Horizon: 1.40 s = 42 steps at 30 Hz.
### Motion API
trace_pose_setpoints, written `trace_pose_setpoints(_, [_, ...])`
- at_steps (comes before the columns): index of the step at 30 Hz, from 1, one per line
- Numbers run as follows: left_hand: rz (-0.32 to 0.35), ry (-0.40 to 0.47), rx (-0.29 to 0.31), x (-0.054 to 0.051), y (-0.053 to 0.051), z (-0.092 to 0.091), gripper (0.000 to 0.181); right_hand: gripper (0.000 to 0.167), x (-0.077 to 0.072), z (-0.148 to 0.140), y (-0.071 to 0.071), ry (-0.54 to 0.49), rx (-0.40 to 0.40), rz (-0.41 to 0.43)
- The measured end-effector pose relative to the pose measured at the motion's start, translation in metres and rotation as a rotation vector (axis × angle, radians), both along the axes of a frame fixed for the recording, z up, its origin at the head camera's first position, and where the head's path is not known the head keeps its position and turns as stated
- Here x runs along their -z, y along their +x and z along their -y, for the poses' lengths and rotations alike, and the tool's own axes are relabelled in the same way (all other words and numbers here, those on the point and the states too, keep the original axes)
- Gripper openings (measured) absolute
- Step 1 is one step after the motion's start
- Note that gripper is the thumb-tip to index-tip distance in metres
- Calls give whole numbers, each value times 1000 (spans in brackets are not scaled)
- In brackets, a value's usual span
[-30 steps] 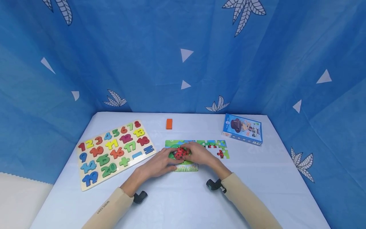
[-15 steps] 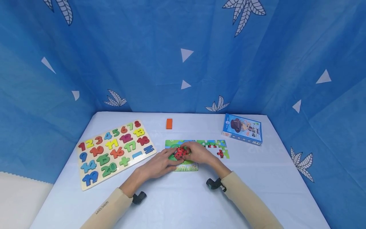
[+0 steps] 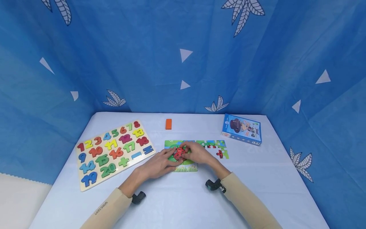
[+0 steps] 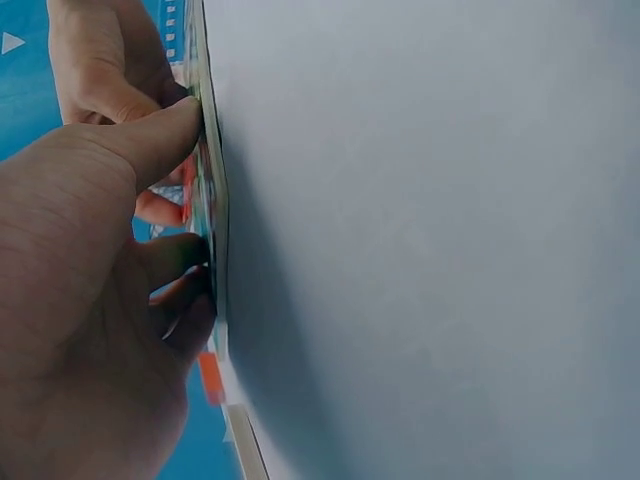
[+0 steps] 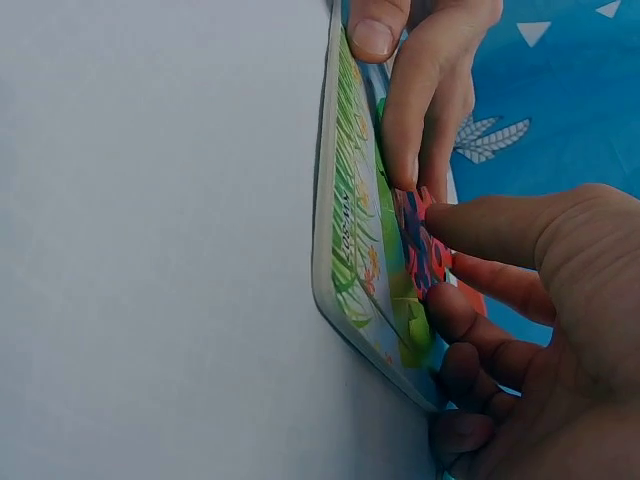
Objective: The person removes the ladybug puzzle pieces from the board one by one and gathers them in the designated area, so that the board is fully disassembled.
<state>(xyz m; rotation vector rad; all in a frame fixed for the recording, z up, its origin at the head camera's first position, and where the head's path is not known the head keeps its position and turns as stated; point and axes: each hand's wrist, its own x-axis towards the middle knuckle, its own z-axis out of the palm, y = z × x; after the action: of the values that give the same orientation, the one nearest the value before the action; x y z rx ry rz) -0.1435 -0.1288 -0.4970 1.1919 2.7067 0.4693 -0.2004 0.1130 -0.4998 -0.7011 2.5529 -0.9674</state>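
A small puzzle board [image 3: 185, 168] with grass printed along its near edge lies mid-table under both hands. A red, black-spotted ladybug picture [image 3: 179, 154] shows between the fingers. My left hand [image 3: 156, 163] comes from the left, its thumb on the board and its extended fingers resting on the puzzle by the ladybug. My right hand [image 3: 198, 153] bends over the far right side. In the right wrist view its thumb and a finger pinch a red puzzle piece [image 5: 422, 245] at the board's surface. Its other fingers curl by the board's edge. The board's far part is mostly hidden.
Several puzzle pieces [image 3: 219, 154] lie right of the board, with white gaps between them. A wooden number board [image 3: 125, 166] lies at left. An orange block [image 3: 168, 124] is farther back, and a blue game box [image 3: 242, 129] sits back right. Blue cloth [image 3: 160, 63] encloses the table.
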Motion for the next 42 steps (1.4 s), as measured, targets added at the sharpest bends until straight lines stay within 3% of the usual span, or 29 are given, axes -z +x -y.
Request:
trace_pose_setpoints(9, [-2, 45, 24, -1, -2, -1, 39, 33, -2, -1, 2, -39, 9, -15])
trace_pose_setpoints(17, [-27, 35, 28, 2, -4, -1, 38, 26, -3, -1, 3, -62, 39, -47])
trace_pose_setpoints(33, [-12, 46, -18, 1, -5, -4, 31, 19, -8, 2, 10, -171, 21, -16])
trace_pose_setpoints(42, [-33, 41, -20, 1, -5, -5, 31, 16, -10, 1, 11, -222, 19, -57])
